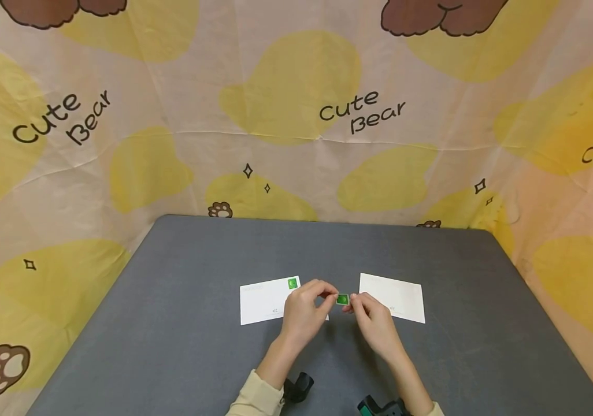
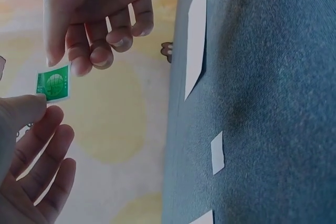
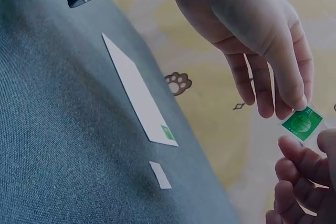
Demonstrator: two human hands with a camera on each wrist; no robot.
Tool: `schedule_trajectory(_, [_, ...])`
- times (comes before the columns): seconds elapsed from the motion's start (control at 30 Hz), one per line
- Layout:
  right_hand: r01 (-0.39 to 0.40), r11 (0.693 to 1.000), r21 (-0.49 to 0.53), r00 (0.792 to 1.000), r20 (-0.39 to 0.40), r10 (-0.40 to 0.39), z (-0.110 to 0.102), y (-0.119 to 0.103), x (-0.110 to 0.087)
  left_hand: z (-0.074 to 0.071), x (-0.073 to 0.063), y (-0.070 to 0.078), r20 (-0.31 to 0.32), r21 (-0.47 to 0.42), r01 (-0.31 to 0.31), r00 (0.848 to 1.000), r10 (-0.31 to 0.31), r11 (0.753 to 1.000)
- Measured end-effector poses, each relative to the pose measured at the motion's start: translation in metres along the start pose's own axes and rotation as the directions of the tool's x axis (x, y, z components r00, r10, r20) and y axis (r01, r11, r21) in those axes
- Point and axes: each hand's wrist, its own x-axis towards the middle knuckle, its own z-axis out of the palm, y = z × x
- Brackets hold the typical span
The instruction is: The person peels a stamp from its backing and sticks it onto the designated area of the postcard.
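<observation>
A small green stamp [image 1: 343, 299] with a pale border is held up over the table between both hands. My left hand [image 1: 304, 309] pinches one corner of it between thumb and forefinger. From the opposite side, my right hand [image 1: 374, 326] has its thumb and forefinger at the stamp's edge. In the right wrist view a clear, pale strip shows beside the green stamp [image 3: 303, 124], close to the right fingertips. Under the left hand lies a white envelope or card [image 1: 260, 303] with another green stamp [image 1: 292, 283] at its upper right corner. A second white one [image 1: 403, 297] lies beyond the right hand.
A small white paper piece [image 2: 217, 153] lies on the grey table [image 1: 197, 358] between the two cards. Black devices [image 1: 299, 387] are worn at both wrists. Behind the table hangs a patterned cloth [image 1: 286, 86].
</observation>
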Motion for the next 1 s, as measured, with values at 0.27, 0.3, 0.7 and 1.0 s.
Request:
schedule_trajectory(0.27, [-0.044, 0.998, 0.044, 0.998, 0.048, 0.042, 0.000, -0.001, 0.001, -0.005, 0.000, -0.002, 0.030, 0.006, -0.076, 0.997, 0.076, 0.997])
schedule_trajectory(0.3, [-0.054, 0.997, 0.051, 0.997, 0.054, 0.052, 0.000, -0.001, 0.001, -0.005, 0.000, -0.001, 0.033, 0.009, -0.077, 0.996, 0.077, 0.997])
schedule_trajectory(0.7, [-0.129, 0.986, 0.106, 0.988, 0.096, 0.119, -0.002, -0.004, 0.003, -0.015, 0.000, -0.002, 0.037, 0.058, -0.145, 0.989, 0.143, 0.988])
schedule_trajectory(1.0, [-0.174, 0.969, 0.177, 0.981, 0.116, 0.155, 0.000, -0.006, 0.004, -0.018, -0.002, -0.005, 0.046, 0.055, -0.157, 0.987, 0.155, 0.986])
